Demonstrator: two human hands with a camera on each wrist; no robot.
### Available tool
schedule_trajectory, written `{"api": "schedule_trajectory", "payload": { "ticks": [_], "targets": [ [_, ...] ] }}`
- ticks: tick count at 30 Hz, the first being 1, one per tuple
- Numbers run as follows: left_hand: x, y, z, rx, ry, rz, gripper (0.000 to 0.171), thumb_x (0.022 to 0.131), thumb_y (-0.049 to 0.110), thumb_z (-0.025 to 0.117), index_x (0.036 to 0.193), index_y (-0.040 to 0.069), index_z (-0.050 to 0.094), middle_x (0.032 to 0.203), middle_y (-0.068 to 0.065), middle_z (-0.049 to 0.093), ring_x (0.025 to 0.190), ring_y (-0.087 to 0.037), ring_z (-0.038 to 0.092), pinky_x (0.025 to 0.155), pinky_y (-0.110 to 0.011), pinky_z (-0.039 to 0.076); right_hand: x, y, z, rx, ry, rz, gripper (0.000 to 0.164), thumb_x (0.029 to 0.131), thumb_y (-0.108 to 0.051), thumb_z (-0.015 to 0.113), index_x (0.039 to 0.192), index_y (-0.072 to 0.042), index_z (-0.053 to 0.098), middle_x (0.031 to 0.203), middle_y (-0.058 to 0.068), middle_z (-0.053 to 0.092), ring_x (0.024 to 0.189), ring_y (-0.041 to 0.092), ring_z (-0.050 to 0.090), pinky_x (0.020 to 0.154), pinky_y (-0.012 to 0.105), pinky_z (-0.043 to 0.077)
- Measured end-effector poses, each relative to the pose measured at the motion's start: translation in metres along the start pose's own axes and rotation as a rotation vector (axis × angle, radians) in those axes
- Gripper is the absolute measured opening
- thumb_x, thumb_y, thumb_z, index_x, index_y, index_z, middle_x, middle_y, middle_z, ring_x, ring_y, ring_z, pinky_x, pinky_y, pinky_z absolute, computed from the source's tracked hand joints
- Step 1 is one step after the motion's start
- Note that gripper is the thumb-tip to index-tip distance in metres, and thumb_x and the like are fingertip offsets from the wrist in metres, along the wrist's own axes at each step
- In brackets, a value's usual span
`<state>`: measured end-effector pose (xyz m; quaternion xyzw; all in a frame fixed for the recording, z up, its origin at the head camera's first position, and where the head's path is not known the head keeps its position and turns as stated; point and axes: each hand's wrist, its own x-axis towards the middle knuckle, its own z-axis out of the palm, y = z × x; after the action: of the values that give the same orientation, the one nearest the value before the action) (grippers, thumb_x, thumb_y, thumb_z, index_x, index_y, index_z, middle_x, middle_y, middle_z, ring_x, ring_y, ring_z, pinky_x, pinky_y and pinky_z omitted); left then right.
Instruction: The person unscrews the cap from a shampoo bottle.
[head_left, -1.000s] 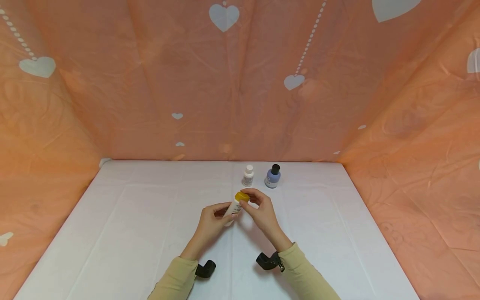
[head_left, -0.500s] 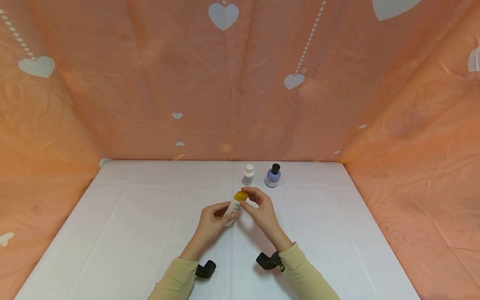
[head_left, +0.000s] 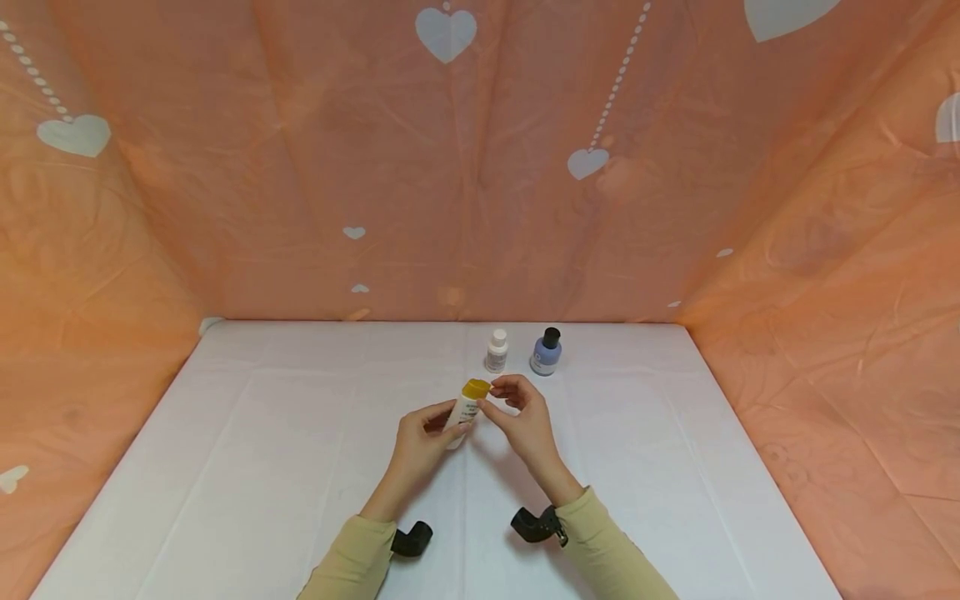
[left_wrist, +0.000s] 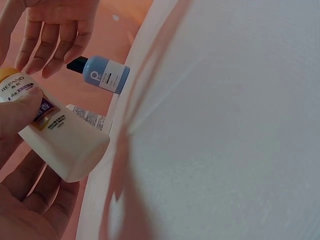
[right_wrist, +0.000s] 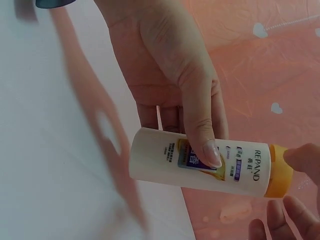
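Note:
A white toiletry bottle with a REPAND label and a yellow cap is held tilted above the table. My left hand grips its body, with the thumb across the label and the fingers behind. Beside the cap is my right hand; its thumb lies right at the cap's edge, while its other fingers are loosely bent and apart from the bottle. The cap sits on the bottle's top end.
Behind the hands, a small white bottle and a blue bottle with a black cap stand upright near the back edge of the white-covered table. An orange sheet with hearts rises behind and at both sides.
The right fingers, earlier around the yellow cap, have come away from it. The left hand has shifted the bottle slightly to the left.

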<state>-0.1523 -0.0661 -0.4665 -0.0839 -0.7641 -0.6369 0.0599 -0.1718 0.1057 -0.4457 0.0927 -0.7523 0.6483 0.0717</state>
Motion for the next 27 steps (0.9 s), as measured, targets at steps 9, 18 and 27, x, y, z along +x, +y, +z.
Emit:
{"api": "schedule_trajectory", "payload": {
  "ticks": [9, 18, 27],
  "targets": [
    [-0.001, 0.000, 0.000, 0.008, -0.003, 0.004, 0.035, 0.080, -0.002, 0.075, 0.113, -0.008, 0.066, 0.104, -0.023, 0.067, 0.089, -0.033, 0.065, 0.069, -0.021, 0.053, 0.004, 0.025, 0.001, 0.004, 0.011, -0.009, 0.032, 0.080, -0.015, 0.079, 0.106, -0.004, 0.065, 0.102, 0.009, 0.066, 0.102, 0.036, 0.058, 0.094, 0.054, 0.041],
    [-0.001, -0.001, 0.001, 0.016, -0.008, 0.012, 0.034, 0.080, -0.002, 0.075, 0.112, -0.007, 0.067, 0.102, -0.022, 0.068, 0.086, -0.032, 0.065, 0.068, -0.022, 0.054, 0.004, 0.023, 0.002, 0.001, -0.015, -0.003, 0.034, 0.081, -0.017, 0.079, 0.111, -0.006, 0.068, 0.109, 0.005, 0.067, 0.104, 0.030, 0.058, 0.098, 0.051, 0.041],
    [-0.003, -0.003, 0.003, 0.025, -0.024, 0.040, 0.034, 0.080, -0.004, 0.074, 0.112, -0.009, 0.066, 0.104, -0.023, 0.067, 0.085, -0.033, 0.066, 0.069, -0.026, 0.055, -0.003, -0.013, 0.003, -0.061, -0.032, -0.017, 0.035, 0.082, -0.006, 0.075, 0.113, 0.006, 0.064, 0.110, 0.018, 0.066, 0.103, 0.032, 0.059, 0.093, 0.056, 0.042]
  ]
}}
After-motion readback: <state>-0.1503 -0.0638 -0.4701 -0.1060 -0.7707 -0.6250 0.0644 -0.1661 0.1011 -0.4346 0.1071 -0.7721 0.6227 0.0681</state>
